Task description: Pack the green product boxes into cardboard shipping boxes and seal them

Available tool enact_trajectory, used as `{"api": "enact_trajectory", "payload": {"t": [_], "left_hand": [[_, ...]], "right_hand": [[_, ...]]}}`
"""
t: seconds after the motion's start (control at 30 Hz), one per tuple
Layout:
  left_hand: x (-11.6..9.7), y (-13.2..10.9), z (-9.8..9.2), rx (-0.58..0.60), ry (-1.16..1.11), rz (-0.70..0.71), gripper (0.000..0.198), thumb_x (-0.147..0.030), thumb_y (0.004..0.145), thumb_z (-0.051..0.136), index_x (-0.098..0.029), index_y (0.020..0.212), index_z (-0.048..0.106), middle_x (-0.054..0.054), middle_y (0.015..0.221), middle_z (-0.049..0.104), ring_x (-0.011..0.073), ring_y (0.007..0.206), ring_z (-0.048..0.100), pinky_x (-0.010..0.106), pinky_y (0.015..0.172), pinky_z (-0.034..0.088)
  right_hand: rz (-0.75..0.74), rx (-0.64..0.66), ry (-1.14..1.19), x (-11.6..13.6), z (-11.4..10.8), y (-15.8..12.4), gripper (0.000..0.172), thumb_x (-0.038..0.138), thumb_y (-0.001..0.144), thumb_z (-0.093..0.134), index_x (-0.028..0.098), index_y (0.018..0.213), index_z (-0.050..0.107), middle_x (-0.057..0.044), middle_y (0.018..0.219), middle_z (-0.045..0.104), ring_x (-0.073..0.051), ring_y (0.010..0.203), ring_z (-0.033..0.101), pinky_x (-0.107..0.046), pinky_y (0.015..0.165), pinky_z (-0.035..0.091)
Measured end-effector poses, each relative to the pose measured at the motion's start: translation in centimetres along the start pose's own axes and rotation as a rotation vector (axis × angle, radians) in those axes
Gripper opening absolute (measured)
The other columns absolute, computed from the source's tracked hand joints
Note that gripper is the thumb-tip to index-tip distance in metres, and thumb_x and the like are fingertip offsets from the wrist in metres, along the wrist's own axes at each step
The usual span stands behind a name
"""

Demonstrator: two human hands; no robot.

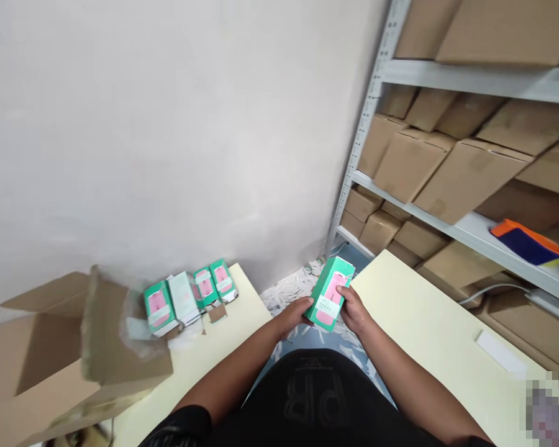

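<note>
Between both hands I hold a green and pink product box (328, 298), tilted, in front of my body over the gap between two tables. My left hand (294, 318) grips its lower left side, thumb on the edge. My right hand (353, 308) is closed on the right side, with its thumb on the pink front. Fingers behind the box are hidden. Similar boxes stand in a row on the left table: a green one (159, 308), a whitish one (184, 298) and two more green ones (205, 285) at the right end.
An open cardboard carton (125, 335) with clear plastic stands at left on the cream table (242, 310). Another cream table (400, 310) is at right, bearing a white strip (499, 351). Metal shelving (414, 74) holds brown cartons. Shredded paper (289, 288) litters the floor.
</note>
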State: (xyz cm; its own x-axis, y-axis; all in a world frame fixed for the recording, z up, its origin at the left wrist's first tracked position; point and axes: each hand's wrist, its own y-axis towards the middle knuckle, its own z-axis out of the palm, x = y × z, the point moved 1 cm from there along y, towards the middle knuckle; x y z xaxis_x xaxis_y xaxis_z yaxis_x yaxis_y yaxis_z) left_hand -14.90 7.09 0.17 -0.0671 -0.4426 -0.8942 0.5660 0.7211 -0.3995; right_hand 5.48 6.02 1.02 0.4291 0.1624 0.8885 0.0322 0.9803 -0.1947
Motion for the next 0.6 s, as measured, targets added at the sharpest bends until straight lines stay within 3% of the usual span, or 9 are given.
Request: {"api": "enact_trajectory", "payload": {"t": [0.13,0.2,0.3,0.4,0.47,0.6], "left_hand": [[-1.0,5.1,4.7,-0.158,0.593,0.039,0.044,-0.058,0.09,0.055,-0.021,0.109,0.071,0.008,0.116,0.074,0.0267,0.109,0.066,0.037,0.094,0.052],[-1.7,7.2,7.6,-0.142,0.705,0.066,0.038,-0.051,0.09,0.056,-0.021,0.108,0.071,0.007,0.114,0.075,0.0253,0.107,0.068,0.035,0.096,0.051],[-2.5,10.1,12.4,-0.063,0.793,0.074,0.036,-0.046,0.092,0.055,-0.019,0.111,0.071,0.006,0.108,0.076,0.024,0.1,0.07,0.033,0.09,0.053],[-3.0,13.3,17.2,0.004,0.993,0.134,0.037,-0.044,0.092,0.057,-0.02,0.115,0.071,0.008,0.112,0.075,0.0248,0.099,0.071,0.034,0.09,0.054],[-3.4,15.7,20.1,0.044,1.15,0.248,0.043,-0.043,0.091,0.059,-0.019,0.126,0.067,0.011,0.124,0.072,0.0276,0.109,0.068,0.038,0.098,0.052],[-4.8,21.3,24.2,0.183,1.384,0.534,0.051,-0.034,0.093,0.059,-0.015,0.141,0.056,0.015,0.144,0.06,0.0303,0.129,0.057,0.043,0.11,0.046]], "right_hand": [[-0.192,-0.292,-0.384,3.0,-11.3,-0.5,0.065,0.04,0.067,0.085,0.025,0.123,0.055,-0.006,0.119,0.072,-0.029,0.109,0.066,-0.043,0.098,0.052],[-0.166,-0.43,-0.643,3.6,-16.7,-0.8,0.076,0.042,0.065,0.085,0.025,0.13,0.05,-0.008,0.126,0.069,-0.03,0.113,0.065,-0.042,0.098,0.051],[-0.056,-0.576,-0.894,3.6,-22.9,-0.9,0.077,0.047,0.069,0.08,0.023,0.135,0.046,-0.011,0.126,0.069,-0.031,0.11,0.067,-0.04,0.09,0.053],[0.02,-0.666,-0.996,2.7,-26.9,-0.8,0.073,0.049,0.072,0.078,0.02,0.132,0.047,-0.015,0.119,0.071,-0.032,0.104,0.07,-0.036,0.08,0.054],[0.059,-0.71,-1.012,2.0,-28.7,-0.7,0.072,0.051,0.074,0.077,0.018,0.131,0.047,-0.017,0.117,0.071,-0.033,0.102,0.071,-0.035,0.077,0.054],[0.038,-0.605,-0.997,0.8,-31.2,-0.6,0.069,0.044,0.077,0.075,0.02,0.135,0.045,-0.013,0.117,0.072,-0.029,0.102,0.071,-0.035,0.082,0.054]]}}
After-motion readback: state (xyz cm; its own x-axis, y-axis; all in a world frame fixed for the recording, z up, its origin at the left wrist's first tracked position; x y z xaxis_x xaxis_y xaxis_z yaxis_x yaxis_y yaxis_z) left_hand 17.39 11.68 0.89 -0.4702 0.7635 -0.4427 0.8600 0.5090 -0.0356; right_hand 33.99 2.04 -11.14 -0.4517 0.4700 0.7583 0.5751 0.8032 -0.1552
